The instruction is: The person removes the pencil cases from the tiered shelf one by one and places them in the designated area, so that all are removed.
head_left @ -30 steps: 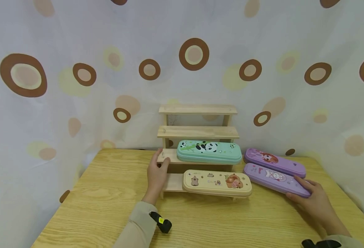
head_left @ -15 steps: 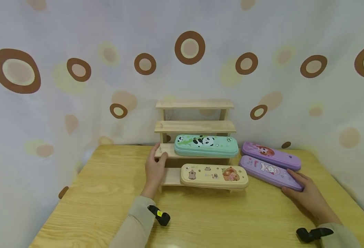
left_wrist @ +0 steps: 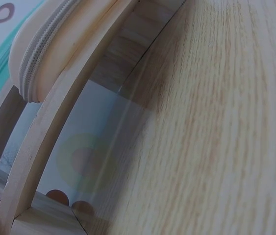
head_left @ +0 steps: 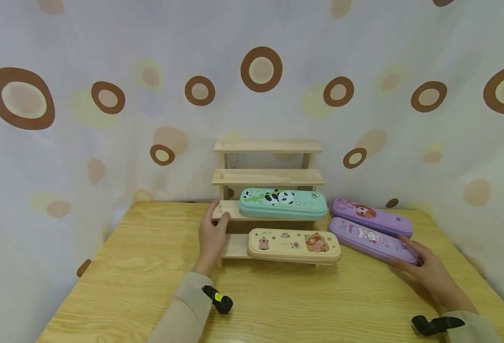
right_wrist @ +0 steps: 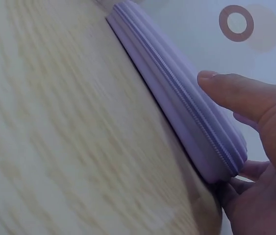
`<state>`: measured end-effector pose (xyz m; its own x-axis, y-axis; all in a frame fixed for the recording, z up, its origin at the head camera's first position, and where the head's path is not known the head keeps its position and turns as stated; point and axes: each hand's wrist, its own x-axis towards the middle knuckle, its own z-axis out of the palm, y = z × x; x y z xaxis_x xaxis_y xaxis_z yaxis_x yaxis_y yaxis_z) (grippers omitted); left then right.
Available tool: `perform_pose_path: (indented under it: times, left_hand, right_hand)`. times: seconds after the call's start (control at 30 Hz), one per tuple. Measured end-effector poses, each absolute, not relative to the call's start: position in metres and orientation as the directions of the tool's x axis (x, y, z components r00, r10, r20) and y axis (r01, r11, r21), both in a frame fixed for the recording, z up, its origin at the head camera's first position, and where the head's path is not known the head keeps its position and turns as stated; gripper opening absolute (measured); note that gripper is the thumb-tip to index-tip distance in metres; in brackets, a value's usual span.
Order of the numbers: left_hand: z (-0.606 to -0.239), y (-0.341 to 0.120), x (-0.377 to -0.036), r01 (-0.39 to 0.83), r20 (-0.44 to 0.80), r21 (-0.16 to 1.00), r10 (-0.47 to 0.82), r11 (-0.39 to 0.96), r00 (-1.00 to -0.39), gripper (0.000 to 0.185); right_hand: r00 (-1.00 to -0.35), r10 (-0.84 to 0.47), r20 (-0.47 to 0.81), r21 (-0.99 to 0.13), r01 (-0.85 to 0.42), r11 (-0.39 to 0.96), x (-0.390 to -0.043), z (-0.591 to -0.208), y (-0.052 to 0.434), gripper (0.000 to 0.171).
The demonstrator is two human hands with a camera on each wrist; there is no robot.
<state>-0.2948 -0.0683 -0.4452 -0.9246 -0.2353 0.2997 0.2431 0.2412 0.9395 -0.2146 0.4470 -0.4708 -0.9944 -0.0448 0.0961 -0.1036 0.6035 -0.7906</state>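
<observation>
The right hand [head_left: 429,272] is gripping the near purple pencil case [head_left: 371,239], which is lying on the surface [head_left: 149,267]. The left hand [head_left: 212,234] is bracing the wooden rack [head_left: 267,177], fingers curled around its left post.

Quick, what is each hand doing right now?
Left hand: grips the wooden shelf at its left end.
Right hand: grips the near purple pencil case.
</observation>
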Motion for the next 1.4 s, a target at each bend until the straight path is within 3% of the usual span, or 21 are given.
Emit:
perform_pose_path:
  times: [0.67, 1.0, 1.4]
  left_hand:
    - [-0.444, -0.069, -0.294, 0.255, 0.315, 0.933, -0.234, 0.254, -0.920, 0.048]
    - [-0.445, -0.069, -0.294, 0.240, 0.300, 0.937, -0.232, 0.252, -0.925, 0.049]
    - [-0.445, -0.069, -0.295, 0.249, 0.306, 0.936, -0.230, 0.248, -0.924, 0.048]
  right_hand:
    - [-0.969, 0.083, 0.233, -0.772, -0.132, 0.622, -0.204, -0.430, 0.422, 0.064]
    - [-0.910, 0.058, 0.410, -0.702, -0.275, 0.657, -0.206, -0.398, 0.390, 0.050]
    - [-0.902, -0.058, 0.428, -0.686, -0.366, 0.629, -0.218, -0.373, 0.330, 0.058]
